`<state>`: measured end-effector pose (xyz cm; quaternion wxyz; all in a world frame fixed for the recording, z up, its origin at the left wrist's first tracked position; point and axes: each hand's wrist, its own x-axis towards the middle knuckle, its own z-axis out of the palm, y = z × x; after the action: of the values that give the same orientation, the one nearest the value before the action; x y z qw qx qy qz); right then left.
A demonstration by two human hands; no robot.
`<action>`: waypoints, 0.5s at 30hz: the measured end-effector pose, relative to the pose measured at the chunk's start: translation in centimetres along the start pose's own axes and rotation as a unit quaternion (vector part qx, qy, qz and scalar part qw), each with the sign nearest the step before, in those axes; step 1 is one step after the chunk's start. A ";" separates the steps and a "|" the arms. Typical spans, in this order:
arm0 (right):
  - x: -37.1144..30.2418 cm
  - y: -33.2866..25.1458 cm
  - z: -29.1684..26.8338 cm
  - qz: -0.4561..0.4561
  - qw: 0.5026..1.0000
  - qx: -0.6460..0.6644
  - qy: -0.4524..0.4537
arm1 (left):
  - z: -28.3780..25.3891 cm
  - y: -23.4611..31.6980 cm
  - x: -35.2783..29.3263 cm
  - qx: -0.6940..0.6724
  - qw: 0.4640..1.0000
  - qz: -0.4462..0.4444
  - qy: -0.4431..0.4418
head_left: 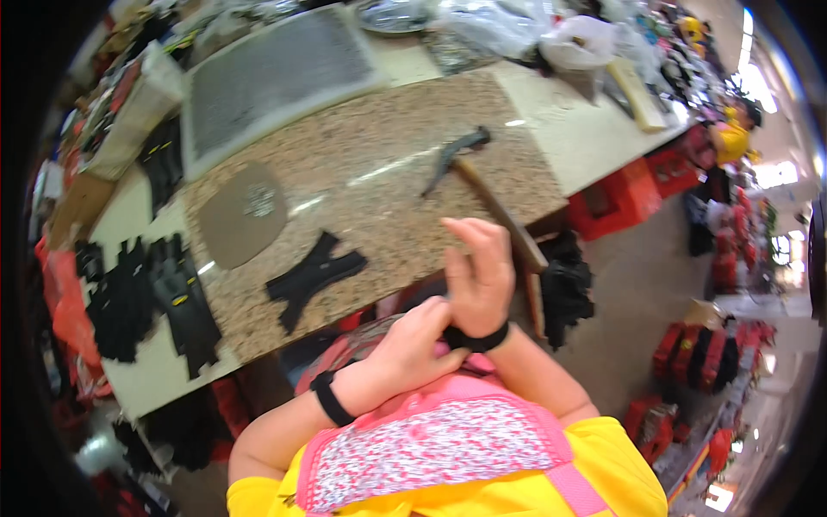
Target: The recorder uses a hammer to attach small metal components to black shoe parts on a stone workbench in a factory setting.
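My left hand (419, 338) is closed at my right wrist, its fingers pinching the black wristband (489, 339) there. My right hand (480, 271) is raised at the near edge of the granite slab (405, 112), fingers apart and slightly curled, holding nothing. Another black wristband (328, 399) circles my left wrist. On the slab lies a black cross-shaped piece (314, 279) of strap-like material. Beyond my right hand rests a hammer with a dark metal head (454, 159) and wooden handle (501, 211). A brown mat (228, 226) bears a heap of small shiny metal bits (258, 201).
Black strap pieces (177, 293) are piled at the left of the white table. A grey translucent board (276, 82) lies behind the slab. Plastic bags (581, 41) crowd the far side. Red crates (616, 198) stand to the right, where another person in yellow (732, 138) shows farther off.
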<state>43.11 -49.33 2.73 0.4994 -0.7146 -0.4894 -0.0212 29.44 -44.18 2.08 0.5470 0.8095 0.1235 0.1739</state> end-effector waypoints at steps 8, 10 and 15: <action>0.0 -4.4 -1.7 -0.025 0.981 0.126 -0.147 | -11.6 -0.9 1.3 -0.514 0.803 -0.101 0.284; -0.1 -5.4 -0.8 -0.051 0.961 0.152 -0.226 | -12.8 -1.6 0.5 -0.626 0.716 -0.081 0.298; -0.6 -6.9 0.7 -0.100 0.937 0.183 -0.281 | -13.3 -3.2 -0.1 -0.676 0.661 -0.061 0.319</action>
<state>37.51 -49.08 6.92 0.4586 -0.5349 -0.6745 0.2204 23.78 -31.86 3.57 0.8802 0.1027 0.1877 0.4236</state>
